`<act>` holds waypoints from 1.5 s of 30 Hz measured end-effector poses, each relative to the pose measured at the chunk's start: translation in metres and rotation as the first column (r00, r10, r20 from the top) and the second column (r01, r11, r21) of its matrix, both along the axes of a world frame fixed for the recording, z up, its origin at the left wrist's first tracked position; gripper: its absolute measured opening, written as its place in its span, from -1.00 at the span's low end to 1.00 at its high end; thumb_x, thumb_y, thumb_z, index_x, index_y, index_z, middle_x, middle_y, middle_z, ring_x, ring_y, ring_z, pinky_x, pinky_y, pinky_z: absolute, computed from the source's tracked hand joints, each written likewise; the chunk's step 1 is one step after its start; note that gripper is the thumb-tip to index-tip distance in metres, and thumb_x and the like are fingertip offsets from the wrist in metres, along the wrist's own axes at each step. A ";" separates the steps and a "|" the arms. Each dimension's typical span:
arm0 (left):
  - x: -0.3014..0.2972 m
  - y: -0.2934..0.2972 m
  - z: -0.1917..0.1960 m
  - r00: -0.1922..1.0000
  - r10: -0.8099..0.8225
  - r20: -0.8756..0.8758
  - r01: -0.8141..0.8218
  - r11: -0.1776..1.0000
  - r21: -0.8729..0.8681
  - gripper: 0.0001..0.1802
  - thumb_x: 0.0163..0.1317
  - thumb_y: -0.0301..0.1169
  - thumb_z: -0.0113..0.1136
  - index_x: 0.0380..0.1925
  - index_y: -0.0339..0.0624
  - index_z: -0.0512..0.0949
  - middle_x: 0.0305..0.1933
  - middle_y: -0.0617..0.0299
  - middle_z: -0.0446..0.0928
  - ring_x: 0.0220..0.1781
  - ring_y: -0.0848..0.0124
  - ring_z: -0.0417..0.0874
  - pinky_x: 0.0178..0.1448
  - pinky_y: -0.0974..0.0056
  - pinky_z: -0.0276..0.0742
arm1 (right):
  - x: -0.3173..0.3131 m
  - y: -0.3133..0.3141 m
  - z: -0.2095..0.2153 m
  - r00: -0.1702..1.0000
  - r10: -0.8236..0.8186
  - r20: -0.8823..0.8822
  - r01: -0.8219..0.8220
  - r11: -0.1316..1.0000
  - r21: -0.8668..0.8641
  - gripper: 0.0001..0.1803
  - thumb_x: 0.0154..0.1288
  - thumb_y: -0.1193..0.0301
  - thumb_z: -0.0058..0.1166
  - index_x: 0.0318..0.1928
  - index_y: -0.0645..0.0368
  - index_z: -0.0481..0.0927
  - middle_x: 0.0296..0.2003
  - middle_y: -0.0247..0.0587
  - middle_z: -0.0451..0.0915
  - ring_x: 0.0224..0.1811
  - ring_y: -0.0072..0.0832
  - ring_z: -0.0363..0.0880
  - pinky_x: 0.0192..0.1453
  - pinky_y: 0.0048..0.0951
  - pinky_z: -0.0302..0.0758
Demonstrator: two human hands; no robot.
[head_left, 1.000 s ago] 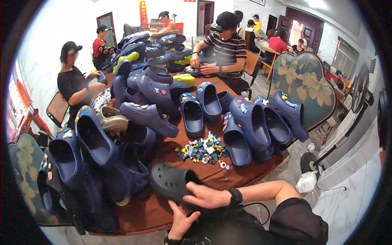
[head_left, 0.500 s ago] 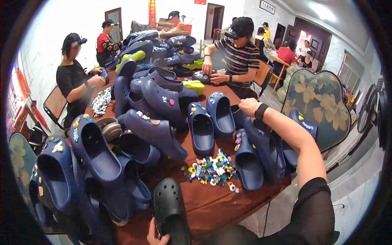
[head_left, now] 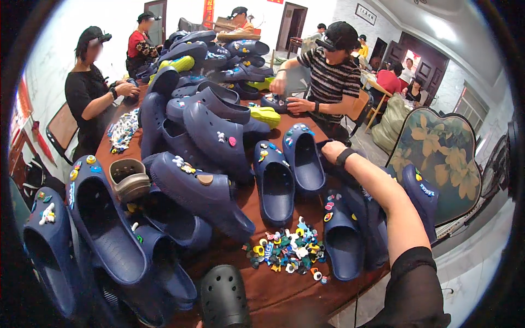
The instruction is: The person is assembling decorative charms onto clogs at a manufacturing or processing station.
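Note:
At the lower edge, a plain black clog [head_left: 225, 295] with a holed toe points away from me. Only a sliver of my left hand [head_left: 199, 324] shows at its side; the rest is cut off. My right arm reaches far across the table, and my right hand [head_left: 332, 151] has its fingers curled on a navy clog [head_left: 343, 168], partly hidden under the hand. Beside it stand two navy clogs with charms, one [head_left: 305, 158] close to the hand and another [head_left: 275, 183] to its left. Nearer me lies a heap of small colourful shoe charms [head_left: 290, 246].
Navy clogs crowd the left, among them a large one [head_left: 106, 224], beside a brown clog [head_left: 129, 179]. More stand at the right [head_left: 344, 240]. A second charm heap [head_left: 124, 131] lies far left. Co-workers, one in a striped top [head_left: 331, 74], sit around the brown-covered table [head_left: 240, 311].
The black clog has dropped lower in the picture, and my left hand has almost left it. My right hand stays at the far clogs, slightly lower. The whole view has shifted a little.

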State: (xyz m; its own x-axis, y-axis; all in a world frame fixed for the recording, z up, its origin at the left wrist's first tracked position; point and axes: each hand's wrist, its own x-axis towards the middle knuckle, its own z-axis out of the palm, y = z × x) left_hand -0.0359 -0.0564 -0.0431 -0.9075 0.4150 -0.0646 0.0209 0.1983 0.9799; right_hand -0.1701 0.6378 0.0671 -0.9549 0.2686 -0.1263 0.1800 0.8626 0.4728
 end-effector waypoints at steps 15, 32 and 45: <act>0.005 -0.002 0.004 0.999 -0.026 0.042 0.026 1.000 -0.001 -0.17 0.09 -0.10 0.35 0.33 -0.24 0.34 0.03 0.08 0.55 -0.12 0.33 0.53 -0.02 0.29 0.43 | 0.048 -0.009 0.076 0.913 -0.276 -0.300 0.394 0.786 0.476 -0.73 0.28 0.38 -0.04 -0.11 0.15 0.66 -0.16 -0.16 0.55 -0.04 -0.21 0.50 -0.13 0.00 0.54; 0.010 -0.004 0.032 0.981 -0.082 0.175 0.023 0.948 0.318 -0.15 -0.06 -0.65 -0.01 0.40 -0.34 0.18 0.39 0.11 0.29 0.37 0.35 0.34 0.42 0.31 0.20 | 0.110 -0.264 0.122 0.649 0.757 -0.070 -0.760 0.647 -0.055 -0.82 0.06 0.44 0.08 -0.27 0.15 0.47 -0.27 -0.23 0.43 -0.12 -0.30 0.44 -0.08 -0.35 0.53; 0.010 -0.028 0.044 0.917 -0.199 -0.347 0.011 0.881 -0.474 -0.45 0.29 -0.52 0.01 0.31 -0.25 0.29 0.18 -0.13 0.46 0.22 -0.02 0.45 0.32 0.07 0.32 | 0.028 -0.188 0.020 0.860 0.400 -0.316 -0.422 0.906 -0.002 -0.88 0.12 0.58 0.02 -0.35 0.25 0.61 -0.14 -0.12 0.56 -0.06 -0.14 0.57 -0.04 -0.22 0.61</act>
